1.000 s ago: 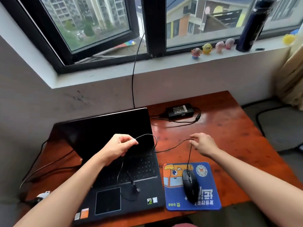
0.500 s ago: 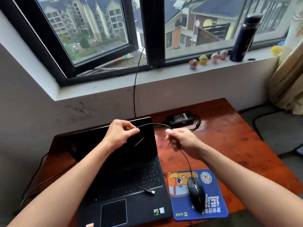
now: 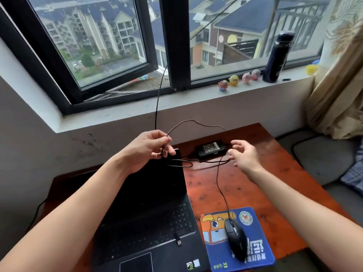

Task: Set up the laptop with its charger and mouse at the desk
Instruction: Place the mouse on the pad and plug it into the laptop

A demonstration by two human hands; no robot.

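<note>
An open black laptop [image 3: 149, 213] stands on the reddish wooden desk [image 3: 255, 183]. A black wired mouse [image 3: 235, 239] lies on a blue mouse pad [image 3: 253, 252] to its right. My left hand [image 3: 146, 149] pinches the thin mouse cable [image 3: 196, 122] above the screen's top edge; the cable arcs up in a loop towards the right. Its USB plug [image 3: 178, 241] lies on the keyboard. My right hand [image 3: 242, 154] hovers with spread fingers beside the black charger brick [image 3: 211, 148] and holds nothing.
A black cord [image 3: 157, 99] hangs from the window down behind the laptop. On the sill stand several small toy figures [image 3: 238, 79] and a dark bottle [image 3: 278, 55]. A curtain [image 3: 337, 85] hangs at the right, above a cushion [image 3: 324, 160].
My right hand has let go of the mouse cable and moved right towards the charger brick. My left hand rose with the cable, which now loops up in the air. The plug slid on the keyboard.
</note>
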